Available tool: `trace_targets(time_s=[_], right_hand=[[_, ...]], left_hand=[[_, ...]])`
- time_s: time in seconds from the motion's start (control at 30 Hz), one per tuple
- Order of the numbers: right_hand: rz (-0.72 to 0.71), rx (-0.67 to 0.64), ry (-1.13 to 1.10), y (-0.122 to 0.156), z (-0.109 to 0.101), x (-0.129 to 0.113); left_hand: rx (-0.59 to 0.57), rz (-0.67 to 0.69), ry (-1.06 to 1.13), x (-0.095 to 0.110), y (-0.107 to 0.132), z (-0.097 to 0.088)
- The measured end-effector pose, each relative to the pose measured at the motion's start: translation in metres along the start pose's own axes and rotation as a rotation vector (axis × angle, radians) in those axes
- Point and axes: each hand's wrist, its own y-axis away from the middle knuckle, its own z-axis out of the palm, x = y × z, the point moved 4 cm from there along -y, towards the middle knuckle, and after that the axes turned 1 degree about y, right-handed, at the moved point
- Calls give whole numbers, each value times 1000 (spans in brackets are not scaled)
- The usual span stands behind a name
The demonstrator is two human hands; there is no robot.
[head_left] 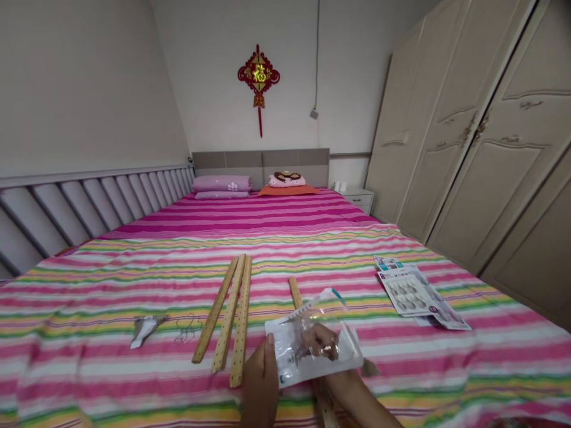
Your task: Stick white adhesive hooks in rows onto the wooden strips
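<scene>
My left hand [259, 380] grips the left edge of a clear plastic bag [312, 345], thumb on top. My right hand [322, 343] reaches into the bag, its fingers pinched on small metal parts that show through the plastic. The bag hovers just above the striped bedspread [111, 297], near its front edge. Three wooden strips with rows of holes [229, 318] lie side by side to the left of the bag. A fourth wooden strip [295, 292] lies partly under the bag.
A small folded paper scrap [145, 329] lies at the left. Printed instruction sheets [417, 292] lie at the right. Pillows [222, 183] sit by the headboard, with a nightstand [359, 198] and a tall wardrobe [482, 137] along the right wall.
</scene>
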Motion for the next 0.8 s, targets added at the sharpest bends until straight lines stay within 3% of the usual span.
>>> trace_targets(time_s=[0.13,0.37,0.6,0.8], right_hand=[[22,27,-2,-15,0,5],[-91,131,135,1,4,0],[-225,-3,213,-5,9,-7],[-53,-256,-4,28,-15,2]], left_hand=[[10,-2,31,-4,7,4],[15,-24,42,-12,5,0],[8,7,19,-10,2,-8],[53,-114,86,-14,6,-8]])
